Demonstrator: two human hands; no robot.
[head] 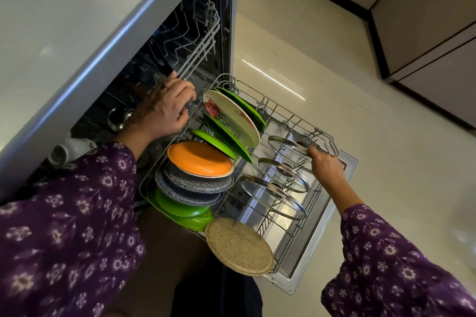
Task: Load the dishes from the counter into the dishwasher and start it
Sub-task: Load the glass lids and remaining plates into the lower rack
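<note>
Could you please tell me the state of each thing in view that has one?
Dishwasher door: open, lying flat.
Lower rack: pulled out, loaded.
Upper rack: gripped at its front by the left hand.
Plates: standing tilted on edge in the lower rack.
Glass lids: three, upright; the right hand appears to hold the farthest one.

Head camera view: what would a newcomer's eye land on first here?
The pulled-out lower rack draws the eye, packed with bright dishes: an orange plate, green plates and a flowered white plate in a row on its left side. On its right stand three glass lids; the right hand pinches the farthest glass lid by its rim. The left hand reaches to the upper rack.
</note>
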